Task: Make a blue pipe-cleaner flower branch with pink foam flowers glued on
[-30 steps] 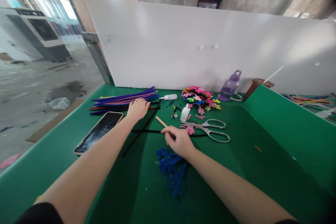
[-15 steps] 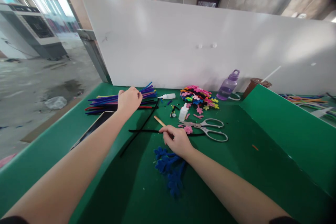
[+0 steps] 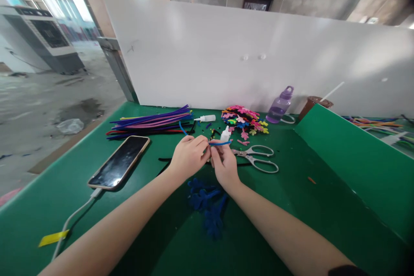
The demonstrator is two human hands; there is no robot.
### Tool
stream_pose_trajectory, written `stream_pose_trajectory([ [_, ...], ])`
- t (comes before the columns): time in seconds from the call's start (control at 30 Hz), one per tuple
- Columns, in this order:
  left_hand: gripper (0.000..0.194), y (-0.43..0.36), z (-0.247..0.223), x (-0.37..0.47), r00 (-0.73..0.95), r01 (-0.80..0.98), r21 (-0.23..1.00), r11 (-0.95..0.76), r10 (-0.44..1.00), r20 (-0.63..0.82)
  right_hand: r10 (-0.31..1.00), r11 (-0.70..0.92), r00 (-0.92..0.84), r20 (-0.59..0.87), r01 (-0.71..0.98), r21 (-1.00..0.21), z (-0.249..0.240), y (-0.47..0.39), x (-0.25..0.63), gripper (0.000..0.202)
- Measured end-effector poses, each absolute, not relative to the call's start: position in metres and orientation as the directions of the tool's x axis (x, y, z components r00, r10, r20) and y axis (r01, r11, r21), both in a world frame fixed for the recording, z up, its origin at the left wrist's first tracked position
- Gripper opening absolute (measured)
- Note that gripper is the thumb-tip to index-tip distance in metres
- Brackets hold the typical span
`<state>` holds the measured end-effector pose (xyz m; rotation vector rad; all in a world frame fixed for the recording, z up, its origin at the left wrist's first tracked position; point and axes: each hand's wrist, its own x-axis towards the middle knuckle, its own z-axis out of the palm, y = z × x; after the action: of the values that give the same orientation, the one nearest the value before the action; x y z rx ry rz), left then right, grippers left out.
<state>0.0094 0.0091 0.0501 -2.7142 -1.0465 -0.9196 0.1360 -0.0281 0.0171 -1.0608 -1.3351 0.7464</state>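
Observation:
Both hands meet above the middle of the green table (image 3: 274,215). My left hand (image 3: 190,155) is closed on a blue pipe cleaner (image 3: 221,143), one end of which sticks up behind the knuckles. Fingers of my right hand (image 3: 224,164) pinch the same strip close beside the left fingertips; whether a wooden stick is still in them is hidden. Blue fuzzy flower pieces (image 3: 207,207) lie just nearer than the hands. Black pipe cleaners (image 3: 164,160) are partly covered by the hands. Grey-handled scissors (image 3: 258,157) lie right of my right hand.
A phone (image 3: 119,163) with a cable lies at left. Behind are a pipe cleaner bundle (image 3: 152,124), glue bottles (image 3: 207,118) (image 3: 225,133), colourful flowers (image 3: 244,118), a purple bottle (image 3: 280,105) and a brown cup (image 3: 312,104). A green divider (image 3: 349,155) stands at right.
My left hand has come back from the pipe cleaner bundle to my right hand, bringing a blue strip. The phone is now uncovered. My right hand has risen slightly.

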Motion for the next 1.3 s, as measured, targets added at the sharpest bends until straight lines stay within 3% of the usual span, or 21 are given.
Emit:
stream_pose_trajectory([
  [0.17,0.021,0.011,0.034,0.008,0.512,0.689,0.173,-0.704,0.641,0.572,0.881,0.398,0.244,0.405,0.078,-0.914,0.021,-0.031,0.137,0.021],
  [0.37,0.017,0.019,0.021,-0.006,0.329,0.746,0.371,-0.553,0.791,0.516,0.859,0.417,0.342,0.381,-0.034,-0.908,0.015,-0.03,0.136,0.026],
  [0.5,0.017,0.023,0.021,-0.009,0.265,0.678,0.435,-0.593,0.749,0.607,0.883,0.413,0.291,0.369,-0.108,-0.904,0.014,-0.03,0.134,0.021],
  [0.63,0.017,0.022,0.021,-0.009,0.296,0.559,0.384,-0.735,0.609,0.736,0.924,0.363,0.182,0.338,-0.13,-0.923,0.012,-0.031,0.133,0.022],
  [0.8,0.02,0.019,0.019,-0.007,0.359,0.405,0.344,-0.847,0.493,0.792,0.952,0.302,0.061,0.299,-0.055,-0.952,0.011,-0.033,0.132,0.029],
  [0.93,0.019,0.014,0.02,0.001,0.242,0.319,0.501,-0.805,0.58,0.778,0.952,0.284,0.113,0.284,0.024,-0.959,0.014,-0.033,0.134,0.037],
  [1.07,0.028,0.009,0.02,0.007,0.279,0.166,0.737,-0.655,0.748,0.602,0.91,0.317,0.229,0.344,0.15,-0.937,0.015,-0.03,0.136,0.041],
  [1.3,0.023,0.003,0.014,0.013,0.456,0.077,0.73,-0.68,0.675,0.58,0.906,0.28,0.301,0.298,0.102,-0.955,0.01,-0.022,0.14,0.041],
])
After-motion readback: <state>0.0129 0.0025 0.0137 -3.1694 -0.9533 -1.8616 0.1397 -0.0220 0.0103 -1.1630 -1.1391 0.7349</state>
